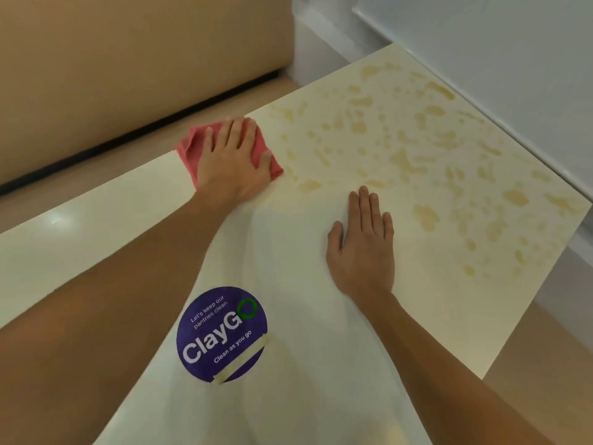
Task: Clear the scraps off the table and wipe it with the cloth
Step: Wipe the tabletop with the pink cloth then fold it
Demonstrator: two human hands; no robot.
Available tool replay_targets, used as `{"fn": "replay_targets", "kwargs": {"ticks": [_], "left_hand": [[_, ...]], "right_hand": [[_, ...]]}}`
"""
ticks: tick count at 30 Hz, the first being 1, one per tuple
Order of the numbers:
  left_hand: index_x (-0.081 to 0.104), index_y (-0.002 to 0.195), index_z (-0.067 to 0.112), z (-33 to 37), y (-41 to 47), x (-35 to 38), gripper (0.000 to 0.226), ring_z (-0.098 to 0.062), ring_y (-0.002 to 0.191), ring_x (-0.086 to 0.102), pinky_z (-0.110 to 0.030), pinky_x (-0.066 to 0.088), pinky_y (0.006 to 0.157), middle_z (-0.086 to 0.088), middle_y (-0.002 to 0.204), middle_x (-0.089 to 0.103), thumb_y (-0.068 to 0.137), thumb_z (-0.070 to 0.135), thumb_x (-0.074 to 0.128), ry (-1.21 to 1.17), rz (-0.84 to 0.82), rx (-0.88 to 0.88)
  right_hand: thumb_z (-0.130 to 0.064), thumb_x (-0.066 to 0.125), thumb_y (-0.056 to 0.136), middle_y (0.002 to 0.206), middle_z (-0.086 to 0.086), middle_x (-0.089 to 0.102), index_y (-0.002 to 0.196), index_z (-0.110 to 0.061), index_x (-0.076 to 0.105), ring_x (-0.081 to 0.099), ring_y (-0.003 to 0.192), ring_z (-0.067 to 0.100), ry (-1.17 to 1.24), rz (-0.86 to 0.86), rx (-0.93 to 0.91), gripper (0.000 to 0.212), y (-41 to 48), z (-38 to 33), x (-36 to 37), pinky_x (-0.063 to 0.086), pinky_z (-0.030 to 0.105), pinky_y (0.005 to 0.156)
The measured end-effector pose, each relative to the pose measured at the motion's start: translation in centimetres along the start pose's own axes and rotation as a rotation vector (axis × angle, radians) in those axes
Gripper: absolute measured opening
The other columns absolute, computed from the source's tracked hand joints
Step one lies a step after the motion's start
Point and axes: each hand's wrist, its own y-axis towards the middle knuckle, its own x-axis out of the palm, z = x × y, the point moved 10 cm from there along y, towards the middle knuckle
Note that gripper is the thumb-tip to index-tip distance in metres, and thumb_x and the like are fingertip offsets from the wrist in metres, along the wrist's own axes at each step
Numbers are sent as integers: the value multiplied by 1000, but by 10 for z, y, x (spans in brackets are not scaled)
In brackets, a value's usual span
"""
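Currently, wiping is the step in hand, by my judgement. My left hand (229,159) lies flat on the cloth (189,149), fingers straight and spread, thumb laid out to the right. The grip is wide and presses down rather than closing round the fabric. Reason: a flat palm loads the whole pad of cloth evenly against the tabletop (417,316). The cloth is pink, bunched into a rough pad, and sits at the far-left edge of the tabletop, one corner at or just past that edge, on the side of the bench (128,75).

My right hand (361,248) rests palm-down on bare tabletop, nearer and to the right of the cloth, well apart from it. Its grip is also wide, fingers straight and close together, holding nothing. Reason, as I judge it: it braces my weight while the left arm reaches far.

Count:
- cloth: one
- hands on the tabletop: two
- round purple sticker (221,334), near centre: one, with one strip of tape (240,358) across its lower edge
- loose scraps: none that I can see
- yellowish blotches (401,160), far and right: too many to count; I cannot tell whether they are stain or surface pattern

Judgement: if they are stain, the far-right zone is not yet wiped.
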Motion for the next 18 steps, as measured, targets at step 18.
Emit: {"fn": "replay_targets", "kwargs": {"ticks": [18], "left_hand": [[14,168,27,49,-80,14,70,-17,162,8,-47,4,131,4,176,12,106,61,17,41,-7,359]], "right_hand": [[-45,17,106,175,2,1,166,-14,10,-4,161,15,23,-25,12,68,0,2,-1,6,44,131]]}}
